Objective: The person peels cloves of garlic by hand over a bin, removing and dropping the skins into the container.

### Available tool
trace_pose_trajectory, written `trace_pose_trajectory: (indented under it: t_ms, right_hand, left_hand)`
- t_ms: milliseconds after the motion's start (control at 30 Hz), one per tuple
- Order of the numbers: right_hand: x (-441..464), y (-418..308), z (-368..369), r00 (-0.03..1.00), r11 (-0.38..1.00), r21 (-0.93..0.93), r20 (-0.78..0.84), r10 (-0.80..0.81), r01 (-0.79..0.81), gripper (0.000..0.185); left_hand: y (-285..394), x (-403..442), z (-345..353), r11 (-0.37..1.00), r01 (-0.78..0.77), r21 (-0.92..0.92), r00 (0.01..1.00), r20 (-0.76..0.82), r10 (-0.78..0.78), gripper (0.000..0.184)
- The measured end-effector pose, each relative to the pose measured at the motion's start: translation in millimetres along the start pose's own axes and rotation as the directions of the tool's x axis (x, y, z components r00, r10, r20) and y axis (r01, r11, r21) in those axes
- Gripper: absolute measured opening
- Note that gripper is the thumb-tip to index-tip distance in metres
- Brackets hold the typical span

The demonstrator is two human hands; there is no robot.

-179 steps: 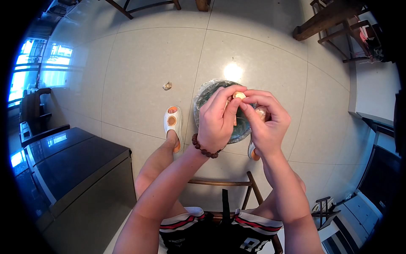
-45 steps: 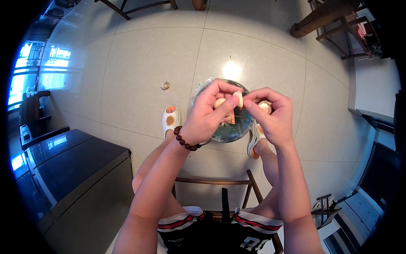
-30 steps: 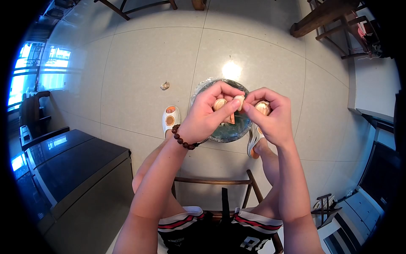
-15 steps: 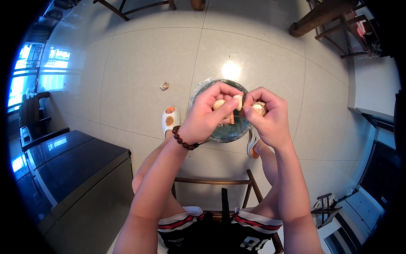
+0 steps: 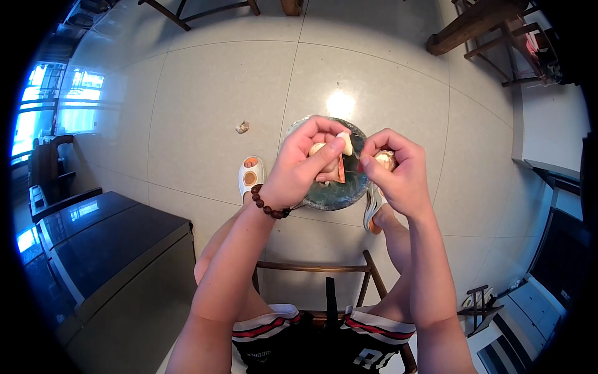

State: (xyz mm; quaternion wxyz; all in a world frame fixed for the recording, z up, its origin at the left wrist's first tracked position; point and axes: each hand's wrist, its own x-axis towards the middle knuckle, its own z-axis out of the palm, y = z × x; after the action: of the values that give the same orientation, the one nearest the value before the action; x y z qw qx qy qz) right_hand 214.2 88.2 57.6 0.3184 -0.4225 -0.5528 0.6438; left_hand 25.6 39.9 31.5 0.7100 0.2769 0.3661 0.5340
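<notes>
Above a round bin lined with clear plastic (image 5: 324, 198), both my hands hold garlic. My left hand (image 5: 309, 156) pinches a pale garlic clove (image 5: 344, 143) between thumb and index finger. More pale cloves (image 5: 317, 149) sit in its curled fingers, along with a thin reddish-orange strip (image 5: 341, 169) that I cannot name. My right hand (image 5: 398, 171) is closed around a partly peeled garlic bulb (image 5: 386, 160). Its thumb and index fingertips are pressed together, and whether a bit of skin is between them is too small to tell. A small gap separates the hands.
A small garlic piece (image 5: 242, 127) lies on the tiled floor (image 5: 218, 81). White slippers (image 5: 251, 177) are on my feet on either side of the bin. A dark cabinet (image 5: 118, 230) stands at left, and wooden furniture legs (image 5: 467, 28) are at the far right.
My hands have drawn slightly apart. The left one has shifted a little left with its clove, which looks barer, and the right one has moved slightly right.
</notes>
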Motion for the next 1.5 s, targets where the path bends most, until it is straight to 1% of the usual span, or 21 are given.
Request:
trace_pose_trajectory:
  t_ms: [67, 100, 167, 300, 400, 467, 500, 567, 700, 767, 900, 967, 1000, 1067, 1100, 1167, 1500]
  right_hand:
    - [2, 2, -3, 0.999, 0.998, -0.060, 0.030, 0.018, -0.016, 0.004]
    - [2, 2, -4, 0.999, 0.998, -0.061, 0.031, 0.018, -0.016, 0.004]
    - [3, 3, -5, 0.993, 0.981, -0.173, 0.068, 0.100, -0.087, 0.003]
    - [3, 1, -3, 0.988, 0.973, -0.197, 0.072, 0.136, -0.119, 0.005]
    - [4, 0, -3, 0.993, 0.981, -0.168, 0.053, 0.103, -0.093, 0.007]
    - [4, 1, -6, 0.995, 0.973, -0.224, 0.073, 0.068, -0.050, 0.007]
    - [4, 0, -6, 0.995, 0.973, -0.224, 0.073, 0.068, -0.051, 0.007]
    - [4, -1, -7, 0.992, 0.956, -0.281, 0.065, 0.105, -0.083, 0.008]
    - [6, -1, -8, 0.996, 0.965, -0.254, 0.047, 0.078, -0.064, 0.010]
    - [6, 3, -9, 0.988, 0.947, -0.303, 0.068, 0.136, -0.109, 0.010]
    - [6, -1, -10, 0.985, 0.953, -0.275, 0.080, 0.156, -0.129, 0.012]
    - [6, 1, -11, 0.983, 0.920, -0.370, 0.072, 0.166, -0.128, 0.009]
    - [6, 2, -11, 0.984, 0.920, -0.370, 0.072, 0.166, -0.128, 0.009]
    - [5, 2, -10, 0.990, 0.977, -0.166, 0.002, 0.138, -0.135, 0.011]
    - [5, -1, -9, 0.991, 0.977, -0.166, 0.002, 0.137, -0.135, 0.011]
    - [3, -7, -3, 0.997, 0.997, -0.014, -0.004, 0.078, -0.078, 0.014]
    - [2, -2, 3, 0.999, 0.998, -0.047, -0.035, 0.028, -0.030, 0.011]
  left_hand:
    - [1, 0, 0, 1.000, 0.003, -0.025, 1.000, 0.004, -0.003, 0.018]
    - [1, 1, 0, 0.999, 0.007, -0.049, 1.000, 0.009, -0.006, 0.017]
    - [1, 1, -2, 0.998, 0.012, -0.060, 1.000, 0.000, -0.012, 0.017]
    - [0, 1, -3, 0.997, 0.003, -0.075, 1.000, 0.002, -0.003, 0.016]
    - [1, 1, -4, 0.997, 0.009, -0.072, 1.000, 0.002, -0.009, 0.016]
    - [1, 1, -4, 0.997, 0.013, -0.074, 1.000, 0.006, -0.012, 0.017]
    - [0, 1, -5, 0.997, 0.016, -0.076, 1.000, 0.010, -0.015, 0.017]
    - [0, 1, -5, 0.997, 0.015, -0.076, 1.000, 0.015, -0.014, 0.017]
    - [1, 1, -5, 0.997, 0.022, -0.068, 1.000, 0.015, -0.021, 0.018]
    - [0, 1, -5, 0.997, 0.021, -0.072, 1.000, 0.014, -0.020, 0.018]
    - [-1, 1, -6, 0.996, 0.018, -0.089, 1.000, 0.019, -0.016, 0.018]
    - [-1, 1, -6, 0.996, 0.022, -0.089, 1.000, 0.019, -0.021, 0.018]
    - [0, 1, -6, 0.996, 0.026, -0.089, 1.000, 0.019, -0.024, 0.018]
    - [2, 1, -3, 0.996, 0.028, -0.081, 1.000, 0.014, -0.027, 0.018]
    - [2, 1, -2, 0.997, 0.030, -0.073, 1.000, 0.009, -0.029, 0.017]
    - [1, 1, -1, 0.997, 0.027, -0.070, 1.000, 0.006, -0.027, 0.017]
    - [0, 2, 0, 0.998, 0.026, -0.054, 1.000, 0.002, -0.026, 0.017]
